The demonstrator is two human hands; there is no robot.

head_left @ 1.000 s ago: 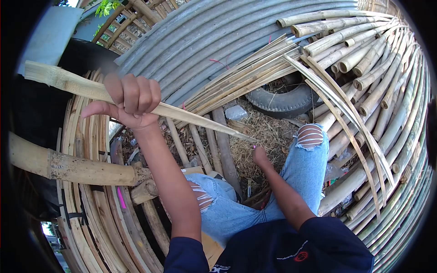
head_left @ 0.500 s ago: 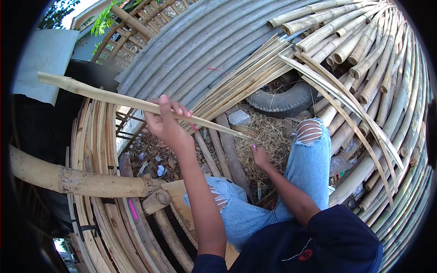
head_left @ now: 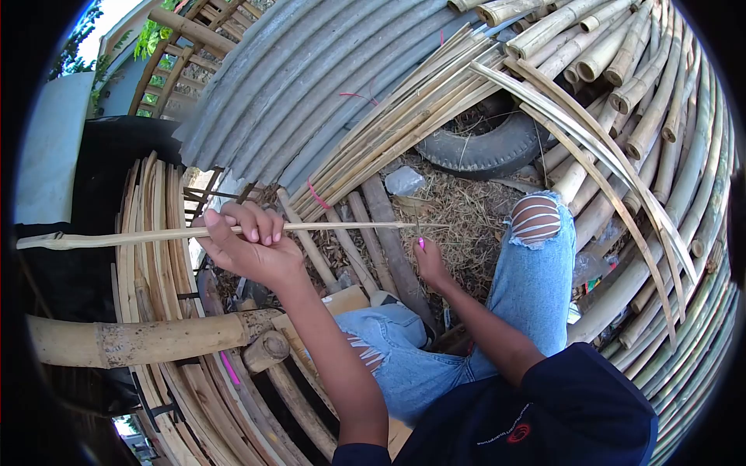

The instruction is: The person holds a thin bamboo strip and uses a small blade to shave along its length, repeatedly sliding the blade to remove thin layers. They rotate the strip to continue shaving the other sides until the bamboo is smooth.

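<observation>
A long, thin bamboo strip point(head_left: 342, 226) stretches almost level across the view, its thicker end far to the left. My left hand point(head_left: 252, 241) is closed around it, palm up, with the thumb along the near side. My right hand point(head_left: 432, 262) grips a small knife point(head_left: 421, 243) by its pink handle. The short blade points up and meets the strip near its thin right end; whether it is cutting in cannot be made out.
Bamboo poles point(head_left: 606, 58) are stacked at right, with bent split strips point(head_left: 614, 151) across them. A tire point(head_left: 486, 147) lies on dry straw ahead. A tied strip bundle point(head_left: 388, 132) leans by corrugated sheeting point(head_left: 272, 78). A thick bamboo pole point(head_left: 155, 342) crosses the left side.
My left hand has moved left and down, bringing the bamboo strip from a slant to nearly level. My right hand has shifted slightly left, and the view has tilted a little.
</observation>
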